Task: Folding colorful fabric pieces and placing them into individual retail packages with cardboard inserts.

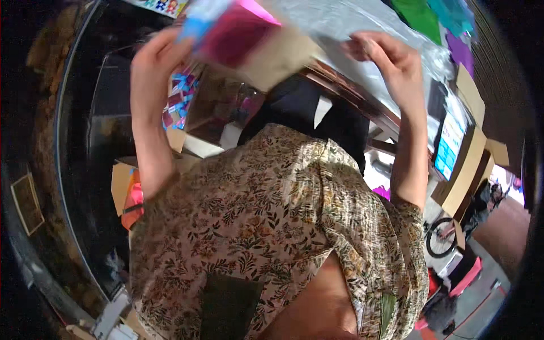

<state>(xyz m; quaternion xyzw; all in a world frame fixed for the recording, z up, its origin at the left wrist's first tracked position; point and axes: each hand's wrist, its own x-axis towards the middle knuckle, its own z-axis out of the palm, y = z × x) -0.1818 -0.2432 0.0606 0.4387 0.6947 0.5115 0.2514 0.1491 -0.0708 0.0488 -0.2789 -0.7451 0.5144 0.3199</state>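
At the upper left, my left hand (156, 59) is closed at the edge of a flat packet. The packet (235, 37) is blue and magenta, and motion smears it. Against its lower right lies a beige, paper-like piece (283, 59); whether the two are joined I cannot tell. My right hand (388, 59) is raised apart from the packet, over the silvery table cover, its fingers curled in toward the thumb. Anything between those fingertips is too small or blurred to make out.
A silvery plastic sheet (334, 20) covers the table ahead. Green (416, 20), teal and purple pieces lie at its far right. Below my left hand, similar small packets (180, 99) are heaped beside a cardboard box (212, 105). More cardboard boxes (467, 170) stand on the right, near a bicycle wheel (441, 238).
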